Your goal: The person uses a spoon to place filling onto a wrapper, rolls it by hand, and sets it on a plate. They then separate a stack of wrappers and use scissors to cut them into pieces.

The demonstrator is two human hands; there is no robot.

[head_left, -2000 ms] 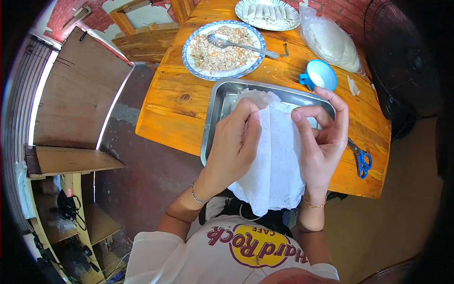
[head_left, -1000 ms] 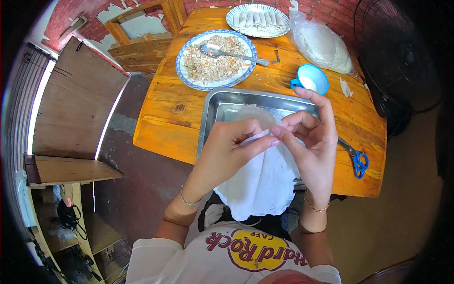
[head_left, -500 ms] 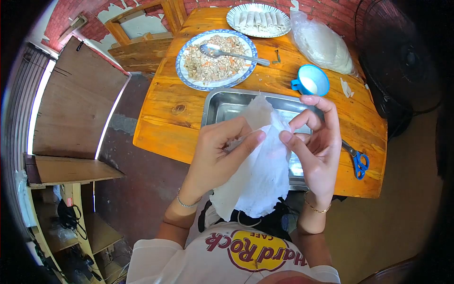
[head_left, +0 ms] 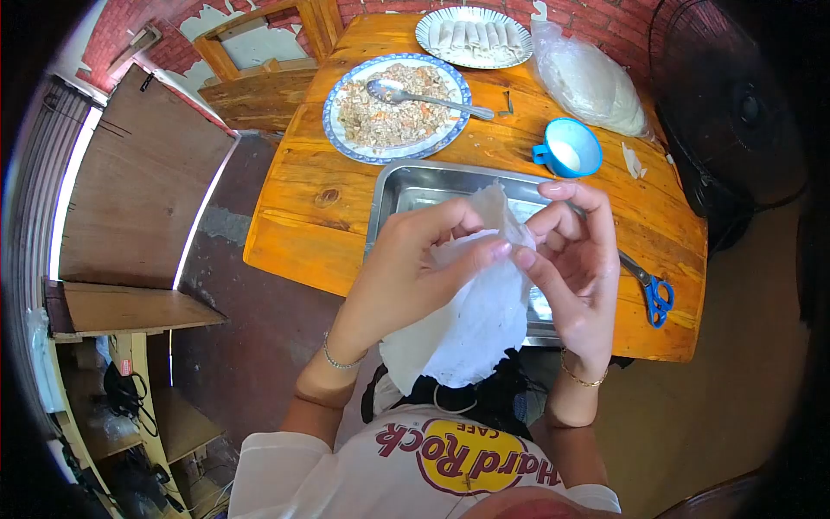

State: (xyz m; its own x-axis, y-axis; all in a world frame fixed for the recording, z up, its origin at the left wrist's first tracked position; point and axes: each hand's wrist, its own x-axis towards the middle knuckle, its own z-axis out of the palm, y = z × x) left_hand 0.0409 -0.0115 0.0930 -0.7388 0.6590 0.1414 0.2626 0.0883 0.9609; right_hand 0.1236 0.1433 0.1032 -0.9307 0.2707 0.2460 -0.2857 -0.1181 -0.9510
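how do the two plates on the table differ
The near plate has a blue rim and holds a loose chopped filling with a spoon lying in it. The far plate has a paler patterned rim and holds neat white rolls in a row, with no spoon. Both are round and sit on the wooden table.

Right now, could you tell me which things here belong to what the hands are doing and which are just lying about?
In use:
- left hand and right hand, both pinching the thin white wrapper
- metal tray under it
- plate of filling with spoon
- bag of wrappers
- plate of finished rolls

Lying about:
- scissors
- blue cup
- fan
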